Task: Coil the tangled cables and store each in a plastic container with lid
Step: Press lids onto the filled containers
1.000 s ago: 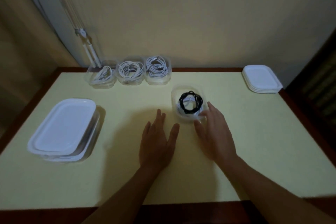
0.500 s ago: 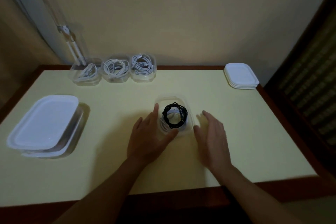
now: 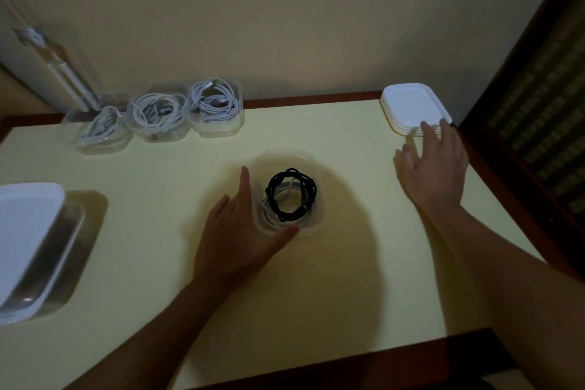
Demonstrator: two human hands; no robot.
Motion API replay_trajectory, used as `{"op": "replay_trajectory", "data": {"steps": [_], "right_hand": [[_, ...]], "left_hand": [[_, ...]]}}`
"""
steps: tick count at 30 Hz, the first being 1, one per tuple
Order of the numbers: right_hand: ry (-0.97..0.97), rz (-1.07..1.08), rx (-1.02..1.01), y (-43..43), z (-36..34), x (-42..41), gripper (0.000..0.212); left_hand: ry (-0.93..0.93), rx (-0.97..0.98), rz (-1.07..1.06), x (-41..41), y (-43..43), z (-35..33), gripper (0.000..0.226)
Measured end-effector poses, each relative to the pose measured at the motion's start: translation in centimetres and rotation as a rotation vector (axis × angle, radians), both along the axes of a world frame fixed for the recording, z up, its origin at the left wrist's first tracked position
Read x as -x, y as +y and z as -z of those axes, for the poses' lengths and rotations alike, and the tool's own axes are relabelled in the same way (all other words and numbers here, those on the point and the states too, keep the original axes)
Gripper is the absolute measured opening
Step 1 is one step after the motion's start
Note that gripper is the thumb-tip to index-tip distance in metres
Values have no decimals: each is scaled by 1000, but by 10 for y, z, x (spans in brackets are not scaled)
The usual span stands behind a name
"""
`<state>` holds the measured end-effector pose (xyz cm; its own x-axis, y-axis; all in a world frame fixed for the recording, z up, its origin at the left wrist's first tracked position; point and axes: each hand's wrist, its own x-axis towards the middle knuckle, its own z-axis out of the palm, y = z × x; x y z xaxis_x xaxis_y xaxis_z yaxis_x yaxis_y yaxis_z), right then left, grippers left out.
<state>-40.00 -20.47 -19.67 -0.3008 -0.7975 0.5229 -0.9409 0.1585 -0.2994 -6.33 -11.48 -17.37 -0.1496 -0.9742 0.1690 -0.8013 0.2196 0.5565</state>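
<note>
You had your left hand [image 3: 240, 231] resting on the yellow table [image 3: 348, 279] near its middle. Its fingers were straight and close together, the forefinger lying along the left side of a small clear container [image 3: 320, 212] and the thumb stretched along its near side, so the hand cupped the container without closing round it. The container stood open-topped, and inside it lay a coil of black cable [image 3: 311, 191] with some pale cable [image 3: 289, 190] showing beneath. Your right hand [image 3: 433, 165] was reaching toward the far right corner of the table, flat and open with the fingers spread. Its fingertips [image 3: 425, 127] touched the near edge of a stack of white lids [image 3: 411, 101], and it had hold of nothing. Along the far edge, toward the left corner, three more clear tubs [image 3: 158, 136] stood side by side in a row, each holding coiled white cables [image 3: 155, 109]; the picture was too blurred to tell whether they touched one another. At the left edge sat a larger clear box [image 3: 63, 247] with a white cover [image 3: 25, 231], partly cut off by the frame.
</note>
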Motion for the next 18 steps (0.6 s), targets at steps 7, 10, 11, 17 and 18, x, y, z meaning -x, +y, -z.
{"op": "replay_trajectory", "data": {"steps": [7,10,11,17,18], "right_hand": [[106,11,-17,-46,-1,9,31],[90,7,-18,-52,-4,8,24],[84,2,-13,-53,-5,8,24],[75,-17,-4,-57,-6,7,23],[75,-19,1,-58,-6,7,22]], "left_hand": [[17,0,21,8,-15,4,129],[5,19,24,8,-17,7,129],[4,23,22,7,-16,8,128],[15,16,18,7,-14,8,127],[18,8,21,7,-15,7,129]]}}
